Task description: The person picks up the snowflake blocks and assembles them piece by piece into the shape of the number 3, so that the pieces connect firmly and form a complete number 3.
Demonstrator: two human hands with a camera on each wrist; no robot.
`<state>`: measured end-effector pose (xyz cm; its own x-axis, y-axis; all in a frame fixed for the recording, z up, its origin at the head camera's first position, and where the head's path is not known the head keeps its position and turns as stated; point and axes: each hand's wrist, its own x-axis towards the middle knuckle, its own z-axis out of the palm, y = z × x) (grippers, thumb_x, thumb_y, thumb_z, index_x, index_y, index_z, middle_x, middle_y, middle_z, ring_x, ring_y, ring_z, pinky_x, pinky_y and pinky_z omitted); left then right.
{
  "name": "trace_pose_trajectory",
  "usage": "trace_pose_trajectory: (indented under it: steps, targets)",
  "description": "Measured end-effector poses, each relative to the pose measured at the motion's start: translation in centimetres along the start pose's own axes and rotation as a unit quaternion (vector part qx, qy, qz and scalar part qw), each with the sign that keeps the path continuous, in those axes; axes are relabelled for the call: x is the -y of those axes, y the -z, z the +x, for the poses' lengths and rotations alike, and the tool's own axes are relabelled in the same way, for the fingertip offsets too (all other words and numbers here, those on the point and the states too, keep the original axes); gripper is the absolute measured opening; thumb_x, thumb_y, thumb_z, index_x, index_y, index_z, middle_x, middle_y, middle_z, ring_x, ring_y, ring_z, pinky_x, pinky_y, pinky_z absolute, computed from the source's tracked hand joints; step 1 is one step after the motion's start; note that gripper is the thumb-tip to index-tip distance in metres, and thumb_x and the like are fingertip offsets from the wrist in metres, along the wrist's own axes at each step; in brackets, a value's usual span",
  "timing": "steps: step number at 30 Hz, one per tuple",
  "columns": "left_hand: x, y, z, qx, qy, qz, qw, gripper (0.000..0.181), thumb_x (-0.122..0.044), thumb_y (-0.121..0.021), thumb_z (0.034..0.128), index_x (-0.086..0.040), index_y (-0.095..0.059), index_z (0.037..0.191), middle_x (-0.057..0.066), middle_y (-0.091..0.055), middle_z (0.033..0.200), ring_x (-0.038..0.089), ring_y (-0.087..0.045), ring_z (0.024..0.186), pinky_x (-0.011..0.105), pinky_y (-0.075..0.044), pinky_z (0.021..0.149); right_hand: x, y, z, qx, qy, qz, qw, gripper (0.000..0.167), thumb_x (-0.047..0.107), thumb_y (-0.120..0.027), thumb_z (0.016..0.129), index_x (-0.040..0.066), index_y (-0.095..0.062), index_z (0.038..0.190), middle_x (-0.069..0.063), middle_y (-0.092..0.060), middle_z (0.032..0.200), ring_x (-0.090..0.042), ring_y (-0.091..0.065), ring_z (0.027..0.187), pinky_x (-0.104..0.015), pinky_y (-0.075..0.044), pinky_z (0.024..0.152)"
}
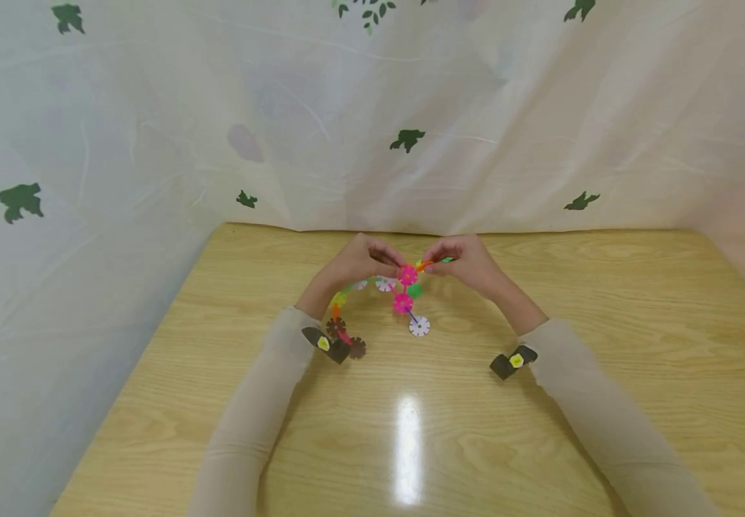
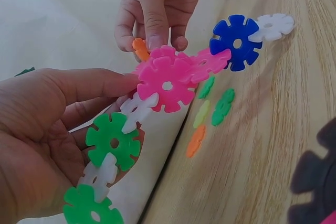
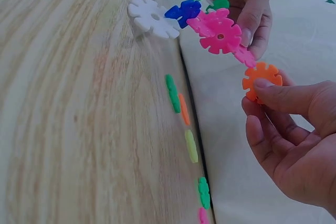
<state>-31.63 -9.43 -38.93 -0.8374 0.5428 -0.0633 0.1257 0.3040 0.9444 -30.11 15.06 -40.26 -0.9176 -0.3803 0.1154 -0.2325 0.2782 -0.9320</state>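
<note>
A curving chain of notched, flower-shaped plastic discs hangs between the hands, above the table. My left hand pinches it at a pink disc. From there one branch runs through white and green discs to brown discs. Another branch carries a blue disc and a white disc at its tip. My right hand pinches an orange disc between thumb and fingers. The orange disc meets the edge of a pink one; whether their notches interlock I cannot tell.
Along the table's far edge, loose discs lie in a row: green, orange, yellow and more. The wooden table ends at a pale hanging cloth with leaf-green bird shapes.
</note>
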Motion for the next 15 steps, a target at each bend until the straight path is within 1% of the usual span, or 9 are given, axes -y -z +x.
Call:
trace_pose_trajectory:
  steps: [3,7,10,15]
  targets:
    - [0.0,-0.08,-0.01,0.001,0.002,-0.005,1.0,0.016,0.001,-0.075,0.0885,0.004,-0.076,0.104,0.011,-0.078,0.095,0.013,-0.072,0.081,0.025,-0.059,0.075,0.22,-0.09,-0.12,0.002,0.0,0.003,1.0,0.012,-0.003,-0.075,0.089,-0.008,-0.073,0.1,-0.01,-0.073,0.092,-0.01,-0.068,0.083,-0.023,-0.06,0.077]
    - [0.02,-0.15,0.0,0.004,0.005,-0.016,0.9999,0.016,0.001,-0.074,0.0889,0.005,-0.075,0.104,0.011,-0.078,0.094,0.015,-0.072,0.082,0.026,-0.058,0.075,0.46,-0.19,-0.15,0.002,0.005,-0.004,1.0,0.011,-0.003,-0.075,0.088,-0.007,-0.074,0.098,-0.012,-0.074,0.092,-0.014,-0.069,0.086,-0.023,-0.06,0.077]
    - [0.07,-0.18,0.01,0.004,0.008,-0.014,0.9999,0.016,0.001,-0.074,0.0889,0.005,-0.075,0.105,0.011,-0.078,0.096,0.015,-0.072,0.083,0.026,-0.059,0.077,0.42,-0.21,-0.15,0.0,0.01,-0.014,0.9999,0.009,-0.002,-0.075,0.089,-0.006,-0.075,0.097,-0.015,-0.075,0.093,-0.018,-0.07,0.088,-0.022,-0.059,0.077]
    - [0.19,-0.24,0.11,0.007,0.012,-0.004,0.9999,0.017,0.001,-0.075,0.0886,0.005,-0.075,0.105,0.012,-0.077,0.097,0.014,-0.071,0.083,0.025,-0.059,0.079,0.2,-0.4,-0.16,-0.005,0.028,-0.013,0.9995,0.007,-0.003,-0.076,0.087,-0.006,-0.076,0.093,-0.02,-0.075,0.095,-0.013,-0.07,0.085,-0.023,-0.06,0.075]
